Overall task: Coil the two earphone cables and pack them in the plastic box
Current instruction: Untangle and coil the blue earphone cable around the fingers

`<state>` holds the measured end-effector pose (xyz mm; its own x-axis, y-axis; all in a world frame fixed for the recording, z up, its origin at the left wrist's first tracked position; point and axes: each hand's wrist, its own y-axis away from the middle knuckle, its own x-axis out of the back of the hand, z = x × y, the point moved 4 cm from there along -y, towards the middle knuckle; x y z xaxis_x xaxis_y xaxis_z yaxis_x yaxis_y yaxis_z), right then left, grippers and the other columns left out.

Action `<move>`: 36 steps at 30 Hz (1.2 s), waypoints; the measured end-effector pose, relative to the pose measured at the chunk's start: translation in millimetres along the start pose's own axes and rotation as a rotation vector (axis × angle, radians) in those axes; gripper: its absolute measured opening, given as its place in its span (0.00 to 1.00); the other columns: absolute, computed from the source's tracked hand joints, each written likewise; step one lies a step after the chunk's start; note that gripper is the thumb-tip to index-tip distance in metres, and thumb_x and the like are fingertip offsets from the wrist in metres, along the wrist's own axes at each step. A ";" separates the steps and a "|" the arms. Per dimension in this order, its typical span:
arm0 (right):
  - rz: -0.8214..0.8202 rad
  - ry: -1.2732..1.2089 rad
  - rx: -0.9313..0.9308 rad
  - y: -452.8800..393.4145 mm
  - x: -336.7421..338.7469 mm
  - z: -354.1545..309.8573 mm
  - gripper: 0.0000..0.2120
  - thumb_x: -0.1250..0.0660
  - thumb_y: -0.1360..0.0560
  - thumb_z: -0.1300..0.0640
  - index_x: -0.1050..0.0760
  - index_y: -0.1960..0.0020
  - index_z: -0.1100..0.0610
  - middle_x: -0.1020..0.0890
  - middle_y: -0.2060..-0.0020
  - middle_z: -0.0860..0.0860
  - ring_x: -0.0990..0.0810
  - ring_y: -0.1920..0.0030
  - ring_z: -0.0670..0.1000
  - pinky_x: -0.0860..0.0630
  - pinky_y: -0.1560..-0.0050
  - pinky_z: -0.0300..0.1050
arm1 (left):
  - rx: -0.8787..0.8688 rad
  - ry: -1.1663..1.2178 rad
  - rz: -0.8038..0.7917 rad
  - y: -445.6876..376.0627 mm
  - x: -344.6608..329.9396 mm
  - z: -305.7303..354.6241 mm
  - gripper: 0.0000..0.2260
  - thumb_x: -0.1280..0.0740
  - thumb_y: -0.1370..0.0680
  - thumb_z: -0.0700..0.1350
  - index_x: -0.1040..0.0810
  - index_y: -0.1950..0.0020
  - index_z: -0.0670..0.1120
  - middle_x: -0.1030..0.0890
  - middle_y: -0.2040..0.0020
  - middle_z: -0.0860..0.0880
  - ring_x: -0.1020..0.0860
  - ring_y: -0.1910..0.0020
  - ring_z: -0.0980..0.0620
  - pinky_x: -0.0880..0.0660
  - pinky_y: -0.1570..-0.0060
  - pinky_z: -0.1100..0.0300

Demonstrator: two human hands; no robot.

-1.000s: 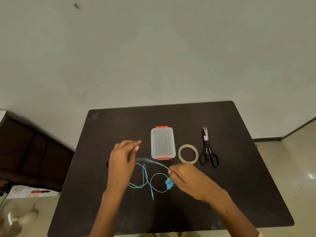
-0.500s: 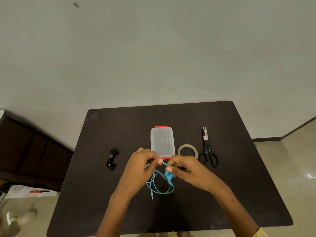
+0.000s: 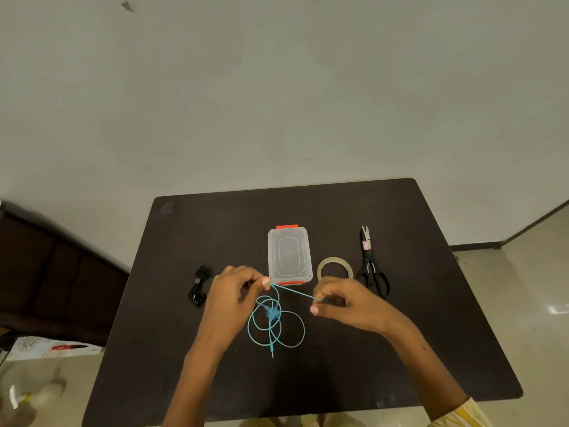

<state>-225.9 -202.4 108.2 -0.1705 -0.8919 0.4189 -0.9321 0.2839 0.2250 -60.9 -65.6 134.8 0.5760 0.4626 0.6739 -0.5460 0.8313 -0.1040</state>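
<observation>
On the dark table (image 3: 215,229), the plastic box (image 3: 288,252) sits lidded. Both hands, left hand (image 3: 229,298) and right hand (image 3: 351,303), pinch the blue earphone cable (image 3: 277,331) mid-coiling; another loop seems needed. The black earphone cable (image 3: 198,286) lies bundled.

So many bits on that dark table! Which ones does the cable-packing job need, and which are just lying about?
Part of the job:
- blue earphone cable, pinched by the left hand and right hand
- black earphone cable, bundled
- plastic box, lid on

Just lying about:
- tape roll
- scissors
</observation>
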 end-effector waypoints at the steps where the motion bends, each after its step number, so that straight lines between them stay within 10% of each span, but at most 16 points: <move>1: 0.012 -0.017 0.005 -0.6 -2.2 2.0 0.04 0.30 0.26 0.54 0.22 0.59 0.51 0.23 0.61 0.44 0.27 0.63 0.38 0.31 0.60 0.34 | 0.006 0.008 -0.005 0.2 -0.8 0.7 0.15 0.38 0.26 0.59 0.20 0.63 0.50 0.20 0.65 0.56 0.27 0.61 0.56 0.33 0.64 0.65; 8: 0.153 -0.123 -0.022 -8.2 -28.5 10.8 0.26 0.28 0.33 0.39 0.26 0.37 0.42 0.22 0.72 0.45 0.30 0.73 0.43 0.34 0.69 0.40 | -0.028 0.078 -0.024 -0.1 -6.0 14.8 0.09 0.34 0.25 0.50 0.19 0.62 0.49 0.20 0.65 0.56 0.27 0.59 0.53 0.32 0.64 0.66; 18: 0.296 -0.158 -0.009 3.4 -11.1 30.9 0.06 0.30 0.27 0.53 0.16 0.54 0.52 0.24 0.60 0.44 0.26 0.61 0.40 0.31 0.61 0.33 | 0.010 0.016 0.025 -0.1 -9.7 14.8 0.07 0.32 0.25 0.49 0.23 0.63 0.57 0.21 0.64 0.58 0.27 0.60 0.57 0.34 0.64 0.71; 36: 0.317 0.287 -0.434 39.7 6.9 124.6 0.14 0.33 0.24 0.51 0.21 0.60 0.61 0.23 0.65 0.53 0.22 0.60 0.52 0.30 0.61 0.41 | 0.197 -0.049 -0.111 12.7 -127.7 -8.3 0.13 0.35 0.22 0.43 0.21 0.39 0.43 0.17 0.45 0.43 0.20 0.46 0.45 0.28 0.48 0.61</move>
<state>-303.9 -241.1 10.4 -0.2691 -0.6272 0.7309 -0.6242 0.6915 0.3636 -136.4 -111.5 41.3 0.6115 0.3518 0.7087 -0.5917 0.7980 0.1144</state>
